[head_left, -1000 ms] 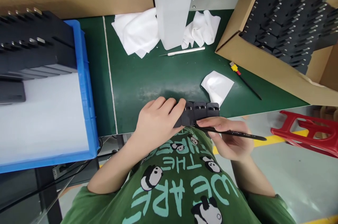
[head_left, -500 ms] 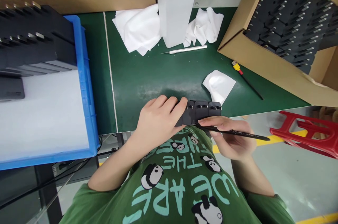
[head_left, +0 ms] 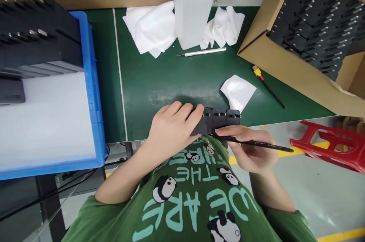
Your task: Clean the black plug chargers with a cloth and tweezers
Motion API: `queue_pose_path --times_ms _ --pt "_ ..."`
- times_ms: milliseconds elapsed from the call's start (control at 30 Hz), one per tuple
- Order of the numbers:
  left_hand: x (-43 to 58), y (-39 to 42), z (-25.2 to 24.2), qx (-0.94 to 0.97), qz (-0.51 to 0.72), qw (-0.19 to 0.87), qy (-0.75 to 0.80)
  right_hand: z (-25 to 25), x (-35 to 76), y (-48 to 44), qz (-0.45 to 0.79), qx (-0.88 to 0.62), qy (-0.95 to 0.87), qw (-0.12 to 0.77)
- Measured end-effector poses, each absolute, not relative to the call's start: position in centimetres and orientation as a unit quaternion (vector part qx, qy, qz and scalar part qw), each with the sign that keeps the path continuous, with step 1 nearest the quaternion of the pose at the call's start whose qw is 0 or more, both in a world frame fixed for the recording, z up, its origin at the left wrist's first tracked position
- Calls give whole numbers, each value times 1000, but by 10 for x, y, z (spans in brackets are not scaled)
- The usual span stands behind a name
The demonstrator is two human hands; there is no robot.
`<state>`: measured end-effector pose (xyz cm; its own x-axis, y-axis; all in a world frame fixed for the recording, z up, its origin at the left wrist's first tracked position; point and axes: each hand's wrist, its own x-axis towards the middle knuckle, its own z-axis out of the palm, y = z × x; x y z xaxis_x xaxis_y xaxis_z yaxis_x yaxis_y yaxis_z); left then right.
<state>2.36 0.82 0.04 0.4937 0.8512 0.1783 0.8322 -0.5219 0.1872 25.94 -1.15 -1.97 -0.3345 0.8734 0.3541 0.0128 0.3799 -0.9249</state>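
Nothing's really changed since a second ago: left hand (head_left: 171, 128) still grips the row of black plugs (head_left: 218, 119) at the table's near edge, right hand (head_left: 251, 150) pinching a black pen (head_left: 256, 144). Cardboard box (head_left: 288, 67) far right and blue bin (head_left: 94, 93) left both hold black plugs.

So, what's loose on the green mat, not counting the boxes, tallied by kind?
White cloths: 3
Black adapters in the left hand, in a row: 3
Pens or tools: 3
Translucent container: 1
Total: 10
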Motion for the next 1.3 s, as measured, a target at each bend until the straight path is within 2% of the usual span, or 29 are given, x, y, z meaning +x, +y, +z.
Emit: queue_pose_path --times_ms 1300 --pt "24 8 1 865 148 26 479 -20 259 -11 447 -310 -682 489"
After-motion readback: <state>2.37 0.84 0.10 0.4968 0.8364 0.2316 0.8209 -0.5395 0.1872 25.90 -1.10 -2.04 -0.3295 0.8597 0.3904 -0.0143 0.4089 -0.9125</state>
